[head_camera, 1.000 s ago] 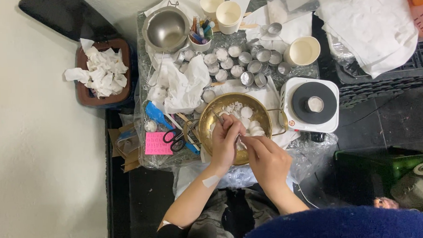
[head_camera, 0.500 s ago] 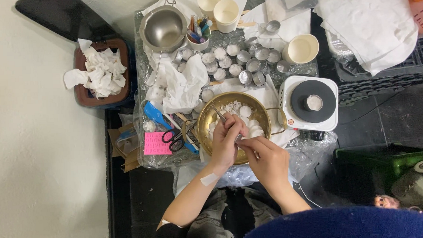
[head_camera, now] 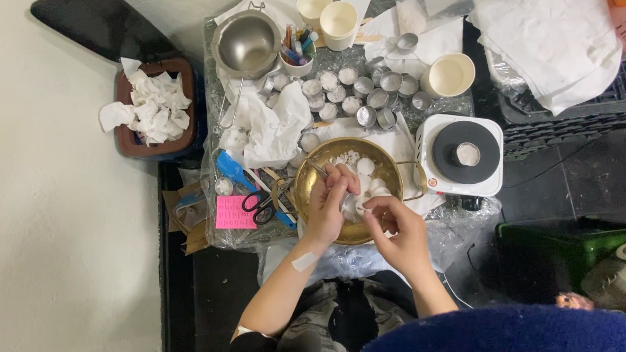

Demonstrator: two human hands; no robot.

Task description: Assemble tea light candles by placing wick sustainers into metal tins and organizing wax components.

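Holding position over brass bowl (head_camera: 313,170) as before: left hand (head_camera: 326,209) gripping thin metal tool (head_camera: 320,171), right hand (head_camera: 397,230) pinching small white piece (head_camera: 362,207); work continuing.

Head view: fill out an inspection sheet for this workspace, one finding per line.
Surface: small table under clear plastic sheeting, crowded.
Job's things: brass bowl holding white round pieces; both hands work over it.
Clutter: small metal cups, steel pot, paper cups, crumpled tissues, scissors, pink note.
Grippers: left hand holds a thin metal tool; right hand pinches something small, hard to make out.
Cables: dark cable on the floor right of the hot plate.
Surroundings: bin of tissues, green crate.
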